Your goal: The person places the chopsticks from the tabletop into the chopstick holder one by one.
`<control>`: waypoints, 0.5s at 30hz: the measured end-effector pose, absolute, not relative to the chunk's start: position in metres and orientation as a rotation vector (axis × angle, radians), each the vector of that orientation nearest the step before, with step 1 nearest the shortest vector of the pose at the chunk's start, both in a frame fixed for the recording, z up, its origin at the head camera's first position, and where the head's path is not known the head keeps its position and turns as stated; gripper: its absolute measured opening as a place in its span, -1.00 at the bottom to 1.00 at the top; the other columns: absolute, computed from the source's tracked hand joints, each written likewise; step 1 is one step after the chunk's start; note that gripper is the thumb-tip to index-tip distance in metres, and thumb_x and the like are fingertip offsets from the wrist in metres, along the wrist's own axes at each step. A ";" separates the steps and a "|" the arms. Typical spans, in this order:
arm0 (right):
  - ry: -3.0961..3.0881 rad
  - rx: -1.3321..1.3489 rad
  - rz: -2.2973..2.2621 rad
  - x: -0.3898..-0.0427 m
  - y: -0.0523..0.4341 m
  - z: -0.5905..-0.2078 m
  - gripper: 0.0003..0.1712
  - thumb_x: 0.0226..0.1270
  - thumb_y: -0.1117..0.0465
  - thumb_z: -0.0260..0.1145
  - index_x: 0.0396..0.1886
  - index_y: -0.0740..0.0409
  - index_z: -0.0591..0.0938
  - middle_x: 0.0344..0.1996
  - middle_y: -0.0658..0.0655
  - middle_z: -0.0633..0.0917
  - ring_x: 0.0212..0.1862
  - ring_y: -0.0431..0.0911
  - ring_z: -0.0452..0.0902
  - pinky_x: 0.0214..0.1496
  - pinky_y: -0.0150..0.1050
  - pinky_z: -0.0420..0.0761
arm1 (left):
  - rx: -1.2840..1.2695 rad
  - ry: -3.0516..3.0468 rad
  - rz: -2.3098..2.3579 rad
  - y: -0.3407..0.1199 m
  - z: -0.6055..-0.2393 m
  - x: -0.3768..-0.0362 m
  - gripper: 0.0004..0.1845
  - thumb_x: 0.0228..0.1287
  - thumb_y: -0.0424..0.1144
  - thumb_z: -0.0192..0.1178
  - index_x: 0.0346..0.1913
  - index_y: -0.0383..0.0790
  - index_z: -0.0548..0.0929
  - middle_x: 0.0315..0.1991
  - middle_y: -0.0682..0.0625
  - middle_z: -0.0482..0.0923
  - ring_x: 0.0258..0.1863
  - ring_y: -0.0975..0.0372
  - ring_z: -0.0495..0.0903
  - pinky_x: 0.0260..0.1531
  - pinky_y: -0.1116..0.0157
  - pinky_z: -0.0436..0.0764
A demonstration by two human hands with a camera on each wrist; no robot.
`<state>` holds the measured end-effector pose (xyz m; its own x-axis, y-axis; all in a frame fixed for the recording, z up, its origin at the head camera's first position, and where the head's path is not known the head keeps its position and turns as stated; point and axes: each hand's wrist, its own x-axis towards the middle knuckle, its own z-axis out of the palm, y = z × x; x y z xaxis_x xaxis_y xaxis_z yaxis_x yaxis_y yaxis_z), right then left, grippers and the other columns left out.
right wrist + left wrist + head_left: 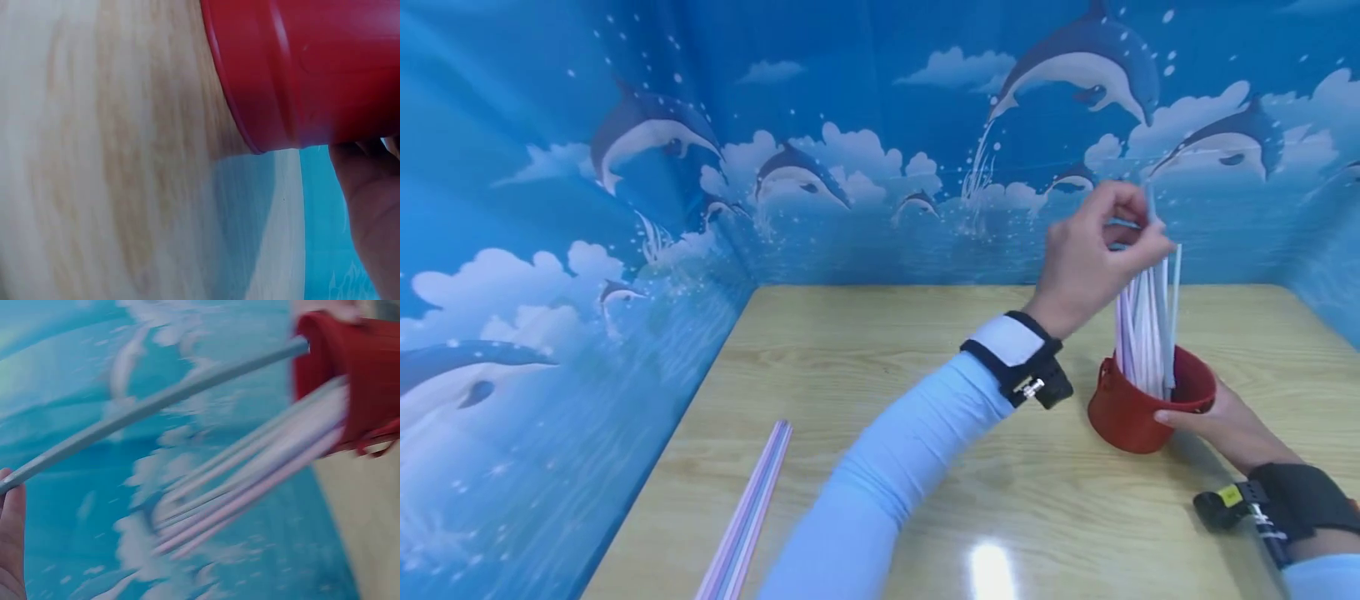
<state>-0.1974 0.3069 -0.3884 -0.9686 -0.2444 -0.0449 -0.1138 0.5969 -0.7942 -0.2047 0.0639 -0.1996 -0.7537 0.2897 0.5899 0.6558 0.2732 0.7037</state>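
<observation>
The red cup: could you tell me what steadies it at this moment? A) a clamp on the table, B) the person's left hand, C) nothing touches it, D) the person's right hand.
D: the right hand grips the red cup at its side, while the left hand pinches a straw above it.

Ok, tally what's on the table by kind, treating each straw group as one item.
Red cup: 1
Straw bunch standing in the cup: 1
Straw bundle lying on the table: 1
Total: 3
</observation>
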 end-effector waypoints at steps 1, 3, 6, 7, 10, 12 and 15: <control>2.675 -0.307 -1.305 -0.197 0.306 -0.388 -0.13 0.12 0.11 0.14 0.28 -0.21 -0.19 0.15 0.04 0.16 -0.12 -0.59 0.09 -0.27 -0.63 0.33 | -0.863 -2.273 -1.423 0.071 -0.208 -0.208 -0.72 0.05 -0.26 0.11 -0.18 -0.12 0.30 -0.25 0.11 0.43 -0.34 0.59 0.46 -0.33 0.73 0.38; 2.678 -0.316 -1.286 -0.198 0.304 -0.388 -0.14 0.12 0.10 0.14 0.28 -0.19 -0.18 0.15 0.08 0.16 -0.12 -0.60 0.09 -0.27 -0.63 0.32 | -0.861 -2.376 -1.349 0.082 -0.226 -0.216 -0.73 0.06 -0.22 0.10 -0.18 -0.05 0.31 -0.27 0.19 0.42 -0.35 0.63 0.44 -0.34 0.74 0.36; 2.693 -0.312 -1.255 -0.199 0.301 -0.388 -0.14 0.13 0.07 0.13 0.28 -0.18 -0.18 0.15 0.15 0.15 -0.12 -0.60 0.09 -0.27 -0.60 0.33 | -0.766 -2.479 -1.333 0.093 -0.253 -0.222 -0.75 0.05 -0.17 0.10 -0.20 0.00 0.32 -0.31 0.26 0.41 -0.37 0.63 0.41 -0.41 0.73 0.38; 2.691 -0.309 -1.250 -0.200 0.300 -0.388 -0.14 0.13 0.07 0.13 0.28 -0.18 -0.19 0.16 0.17 0.14 -0.12 -0.59 0.09 -0.26 -0.58 0.34 | -0.711 -2.505 -1.343 0.095 -0.261 -0.223 -0.76 0.04 -0.17 0.11 -0.22 0.01 0.33 -0.33 0.28 0.41 -0.40 0.63 0.40 -0.45 0.72 0.38; 2.693 -0.301 -1.256 -0.201 0.298 -0.388 -0.13 0.12 0.07 0.14 0.28 -0.19 -0.20 0.17 0.19 0.13 -0.12 -0.59 0.10 -0.26 -0.58 0.34 | -0.538 -2.572 -1.367 0.095 -0.281 -0.227 -0.80 0.01 -0.14 0.13 -0.29 0.03 0.36 -0.39 0.29 0.43 -0.46 0.58 0.39 -0.56 0.67 0.38; 2.686 -0.311 -1.271 -0.200 0.297 -0.388 -0.13 0.12 0.09 0.14 0.28 -0.20 -0.20 0.18 0.18 0.12 -0.12 -0.58 0.10 -0.26 -0.60 0.33 | -0.469 -2.636 -1.302 0.089 -0.289 -0.230 -0.83 0.01 -0.11 0.12 -0.31 0.04 0.40 -0.42 0.29 0.45 -0.47 0.55 0.40 -0.59 0.64 0.37; 2.666 -0.319 -1.300 -0.200 0.294 -0.389 -0.13 0.12 0.10 0.14 0.27 -0.22 -0.20 0.19 0.14 0.12 -0.11 -0.57 0.11 -0.26 -0.60 0.33 | -0.445 -2.744 -1.182 0.067 -0.289 -0.235 -0.83 0.03 -0.06 0.12 -0.29 0.04 0.46 -0.41 0.27 0.50 -0.44 0.52 0.43 -0.55 0.63 0.37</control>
